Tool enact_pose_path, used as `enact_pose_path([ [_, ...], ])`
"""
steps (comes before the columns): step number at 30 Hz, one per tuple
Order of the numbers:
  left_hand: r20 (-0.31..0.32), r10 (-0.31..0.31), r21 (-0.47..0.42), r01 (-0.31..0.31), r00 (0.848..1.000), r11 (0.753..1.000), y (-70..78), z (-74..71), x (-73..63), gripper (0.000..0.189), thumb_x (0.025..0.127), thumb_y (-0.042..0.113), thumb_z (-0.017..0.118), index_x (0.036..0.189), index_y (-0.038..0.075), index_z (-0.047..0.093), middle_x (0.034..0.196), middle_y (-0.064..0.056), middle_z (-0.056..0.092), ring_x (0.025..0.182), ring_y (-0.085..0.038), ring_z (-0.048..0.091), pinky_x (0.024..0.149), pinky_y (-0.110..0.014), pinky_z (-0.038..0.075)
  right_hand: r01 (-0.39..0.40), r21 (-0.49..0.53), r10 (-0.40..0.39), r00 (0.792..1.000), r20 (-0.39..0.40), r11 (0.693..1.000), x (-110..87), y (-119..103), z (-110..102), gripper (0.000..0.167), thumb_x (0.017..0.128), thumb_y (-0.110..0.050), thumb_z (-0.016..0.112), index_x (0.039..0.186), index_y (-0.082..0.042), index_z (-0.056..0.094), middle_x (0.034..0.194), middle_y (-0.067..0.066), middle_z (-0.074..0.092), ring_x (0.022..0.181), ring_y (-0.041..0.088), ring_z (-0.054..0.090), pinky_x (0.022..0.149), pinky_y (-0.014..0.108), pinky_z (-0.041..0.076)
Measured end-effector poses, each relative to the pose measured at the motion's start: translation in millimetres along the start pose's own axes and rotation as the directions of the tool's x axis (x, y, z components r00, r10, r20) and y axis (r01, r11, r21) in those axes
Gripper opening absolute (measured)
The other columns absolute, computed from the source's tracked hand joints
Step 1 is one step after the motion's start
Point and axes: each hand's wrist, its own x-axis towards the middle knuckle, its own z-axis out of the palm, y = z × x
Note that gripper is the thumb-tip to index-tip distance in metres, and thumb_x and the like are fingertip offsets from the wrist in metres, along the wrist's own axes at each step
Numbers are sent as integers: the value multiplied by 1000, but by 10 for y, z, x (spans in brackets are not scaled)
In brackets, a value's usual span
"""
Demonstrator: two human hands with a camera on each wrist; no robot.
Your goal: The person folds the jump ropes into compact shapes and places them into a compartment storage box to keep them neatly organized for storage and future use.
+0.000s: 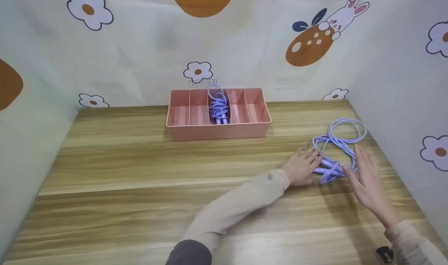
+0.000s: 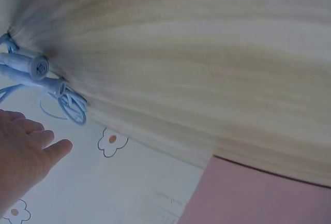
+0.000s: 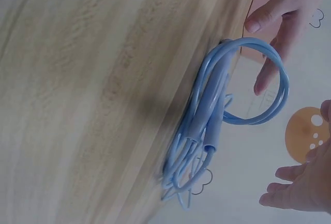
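Observation:
A light purple-blue jump rope (image 1: 331, 165) lies on the right of the table, its two handles side by side and its cord in loose loops. My left hand (image 1: 303, 167) is at the left of the handles, fingers extended. On the other side is my right hand (image 1: 367, 182), fingers straight and thumb apart. In the right wrist view, both hands stand around the jump rope (image 3: 209, 100) without gripping it. Whether any fingertip touches the cord, I cannot tell. The left wrist view shows the handle ends (image 2: 39, 68) beyond the left hand (image 2: 26, 151).
A pink divided box (image 1: 218, 133) stands at the back middle of the wooden table (image 1: 135, 165). Its centre compartment holds another purple-blue jump rope (image 1: 219, 109), wound up, with a loop rising above the rim. Patterned sheets (image 1: 143, 48) enclose the back and sides.

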Motion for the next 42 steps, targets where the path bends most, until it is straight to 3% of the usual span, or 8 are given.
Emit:
enact_pose_path([
  [9, -11, 47, -23, -47, 999, 999, 98, 75, 89, 65, 92, 45, 40, 145, 14, 18, 150, -4, 21, 136, -16, 18, 107, -33, 26, -6, -24, 6, 1000, 14, 1000, -51, 38, 14, 59, 92, -14, 49, 140, 7, 21, 137, 37, 24, 127, 52, 17, 106, 57, 4],
  [22, 24, 27, -130, -23, 999, 991, 98, 109, 210, 58, 94, 41, 41, 144, 17, 24, 149, -3, 24, 135, -15, 21, 107, -35, 26, -21, -18, 21, 1000, 19, 1000, -116, 88, 18, 56, 91, -12, 49, 137, 9, 25, 134, 36, 29, 123, 54, 19, 102, 62, 8],
  [26, -18, 30, -123, -32, 999, 992, 121, 127, 237, 55, 94, 41, 41, 142, 15, 29, 146, -4, 30, 134, -17, 26, 106, -34, 29, -40, -25, 41, 999, 22, 999, -150, 103, 17, 57, 91, -13, 50, 138, 8, 25, 135, 36, 28, 124, 54, 18, 103, 62, 7],
  [34, -107, 23, -11, -24, 994, 1000, 110, 149, 253, 49, 91, 30, 50, 135, 10, 41, 134, -3, 46, 124, -16, 42, 97, -28, 40, -39, -43, 40, 999, 34, 998, -158, 113, 46, 59, 91, -13, 51, 140, 4, 23, 136, 34, 28, 124, 52, 20, 102, 62, 11],
  [42, -203, 19, -66, -33, 979, 997, 94, 139, 226, 23, 91, 14, 49, 111, 12, 60, 99, 4, 64, 84, -9, 61, 68, -18, 50, -21, -46, 22, 1000, 20, 999, -156, 105, 75, 58, 90, -12, 52, 139, 6, 25, 136, 34, 29, 123, 52, 22, 102, 62, 13],
])
